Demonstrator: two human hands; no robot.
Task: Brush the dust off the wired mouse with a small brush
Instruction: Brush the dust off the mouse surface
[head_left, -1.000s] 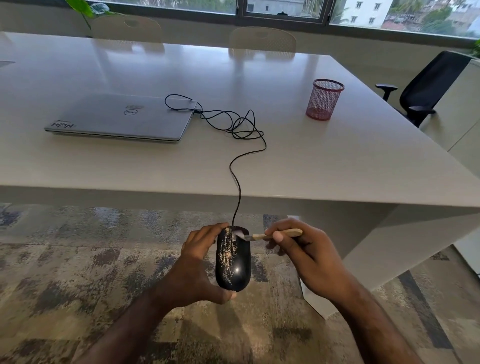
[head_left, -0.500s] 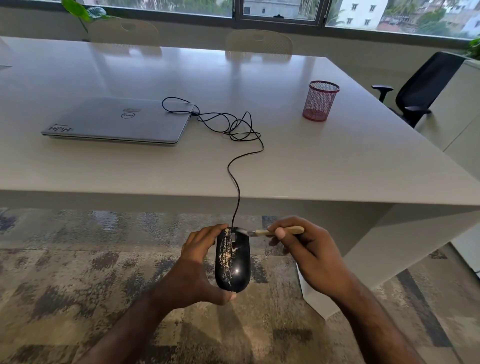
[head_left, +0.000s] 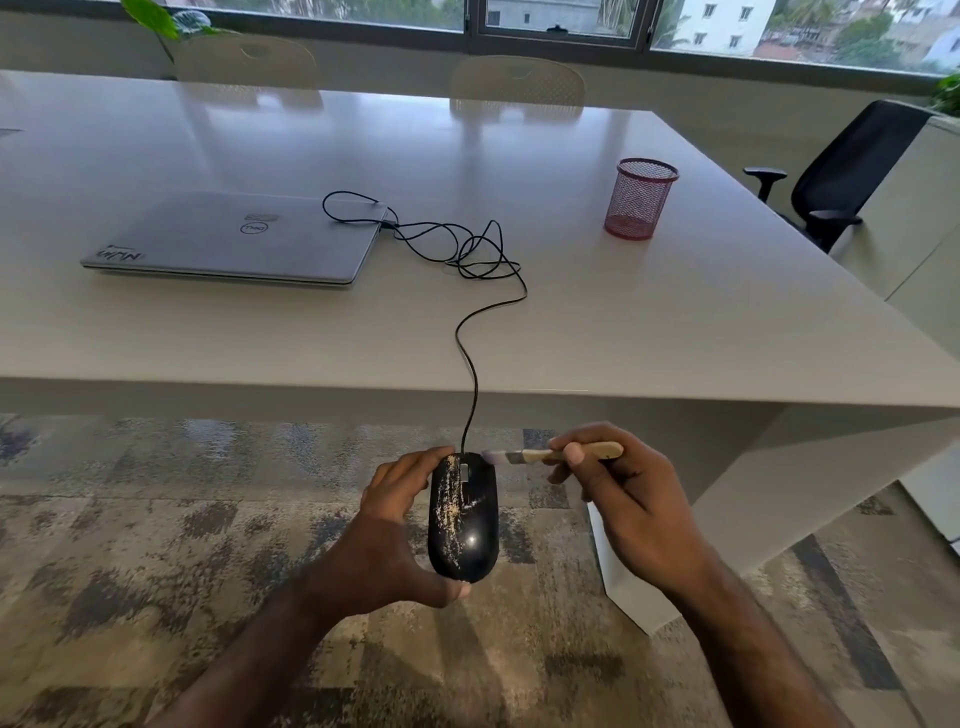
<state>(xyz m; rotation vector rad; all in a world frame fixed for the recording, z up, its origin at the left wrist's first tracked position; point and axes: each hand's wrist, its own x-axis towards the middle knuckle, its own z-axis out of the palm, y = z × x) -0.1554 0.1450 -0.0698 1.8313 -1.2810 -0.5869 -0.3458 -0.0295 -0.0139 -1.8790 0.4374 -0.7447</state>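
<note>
Mouse (head_left: 462, 519) held out over the carpet, off the counter (head_left: 623, 322)

Left hand (head_left: 395, 525) grips it dusty side up so grit probably drops clear; right hand (head_left: 618, 499) pinches the brush (head_left: 550, 456), bristles by the mouse's cord end.

1 mouse (head_left: 463, 519), 1 brush (head_left: 550, 456), 1 laptop (head_left: 234, 239), 1 cup (head_left: 638, 198), 3 chairs (head_left: 852, 171).

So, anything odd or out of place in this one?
Only the mouse: pale dust streaks cover its left half. Its cable lies in a loose tangle on the table beside the closed laptop. Nothing spilled or damaged.
</note>
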